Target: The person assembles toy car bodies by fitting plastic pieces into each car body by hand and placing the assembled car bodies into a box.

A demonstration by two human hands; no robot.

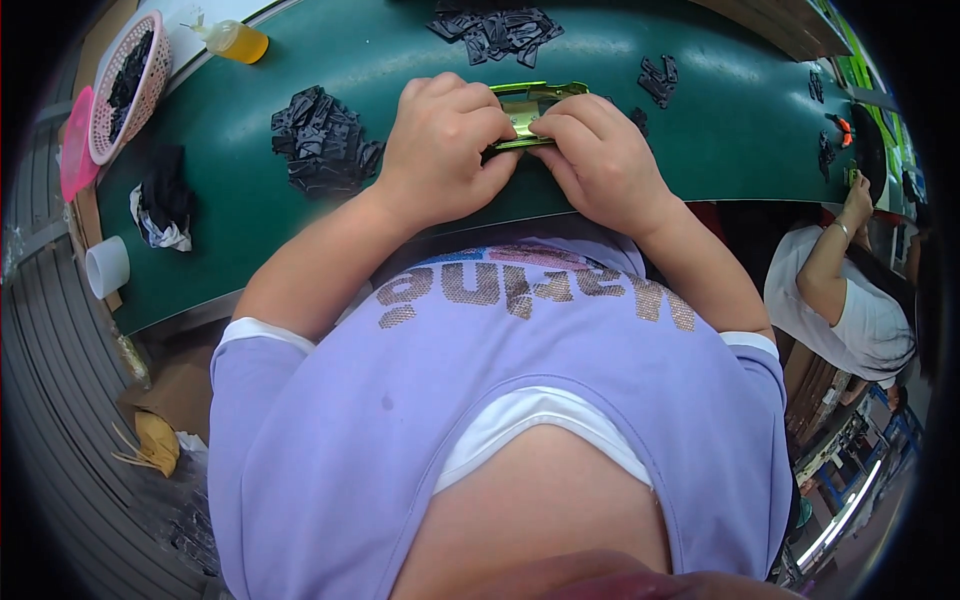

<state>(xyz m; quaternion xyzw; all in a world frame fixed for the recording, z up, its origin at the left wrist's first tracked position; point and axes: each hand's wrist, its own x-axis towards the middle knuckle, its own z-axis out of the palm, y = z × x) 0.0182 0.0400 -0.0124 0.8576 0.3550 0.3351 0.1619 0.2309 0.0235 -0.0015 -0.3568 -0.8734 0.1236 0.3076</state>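
Between my two hands, just above the near edge of the green table, is a shiny yellow-green frame-like part (522, 115) with a slim outline and a flat middle. My left hand (448, 140) grips its left end, thumb and fingers closed around it. On its right end, my right hand (600, 150) is closed the same way, its thumb and fingertips pressing near the middle. My fingers hide both ends of the part. A heap of black plastic pieces (322, 142) lies beside my left wrist, and another pile of black pieces (497, 35) lies beyond my hands.
Small black pieces (658, 80) lie to the right on the green table (740, 130). At the left stand a pink basket (155, 85) of black parts, a bottle of yellow liquid (237, 42), a dark cloth (165, 195) and a white cup (107, 267). A co-worker (840, 290) sits at the right.
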